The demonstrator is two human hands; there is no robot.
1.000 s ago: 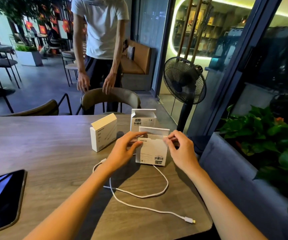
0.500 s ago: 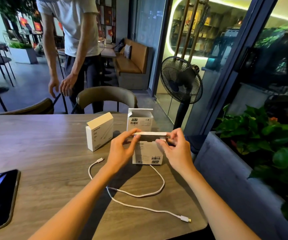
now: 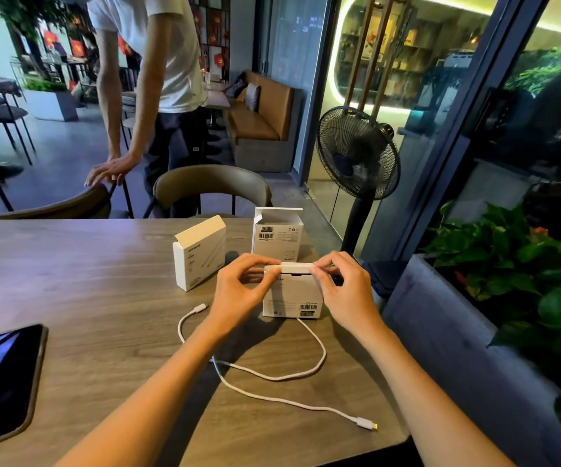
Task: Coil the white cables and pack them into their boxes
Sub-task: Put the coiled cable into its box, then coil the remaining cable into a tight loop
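A small white box point(image 3: 292, 296) with barcodes stands upright on the wooden table point(image 3: 70, 281). My left hand point(image 3: 238, 294) pinches the left end of its top flap, and my right hand point(image 3: 343, 291) pinches the right end; the flap lies flat across the top. A loose white cable point(image 3: 272, 375) lies uncoiled on the table in front of the box, one plug point(image 3: 366, 424) near the table's front edge, the other plug point(image 3: 200, 308) left of my left wrist. A closed white box point(image 3: 198, 254) stands behind to the left. Another box point(image 3: 277, 232) with its top open stands behind.
A dark phone point(image 3: 1, 382) lies at the table's left front. Two chairs point(image 3: 211, 187) stand behind the table, and a person in a white shirt point(image 3: 151, 62) holds one. A black standing fan point(image 3: 356, 153) and a planter with green leaves point(image 3: 525, 281) are at the right.
The near box's top flap, standing up one second ago, has been folded down flat under my fingertips. The person behind moved left and now holds the left chair.
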